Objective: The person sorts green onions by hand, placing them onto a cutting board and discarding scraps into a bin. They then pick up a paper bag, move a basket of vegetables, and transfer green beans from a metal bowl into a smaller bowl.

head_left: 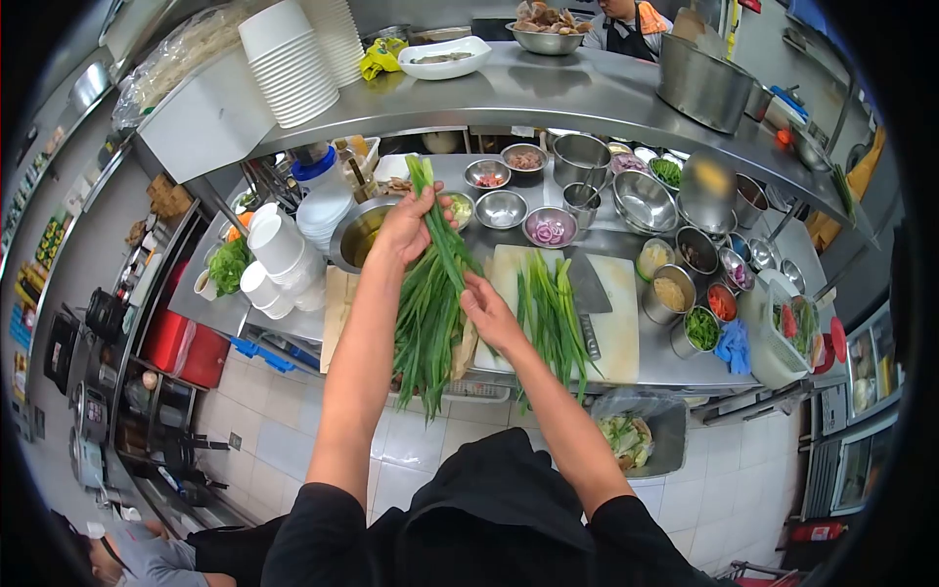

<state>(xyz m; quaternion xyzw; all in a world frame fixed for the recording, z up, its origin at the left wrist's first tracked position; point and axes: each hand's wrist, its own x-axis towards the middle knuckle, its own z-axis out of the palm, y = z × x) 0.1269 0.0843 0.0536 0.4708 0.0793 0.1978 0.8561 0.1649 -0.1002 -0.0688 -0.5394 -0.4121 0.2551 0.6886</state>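
seemingly scallions [447, 251], partly behind left hand [405, 225]

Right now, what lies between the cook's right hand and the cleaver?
In the head view, a bunch of green onions lies on the white cutting board, between the right hand and the cleaver.

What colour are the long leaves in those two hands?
The long leaves are green, paler at the upper end: head view.

Left, scallions [550, 308] block the cutting board [622, 338] (room right of cleaver [587, 284]).
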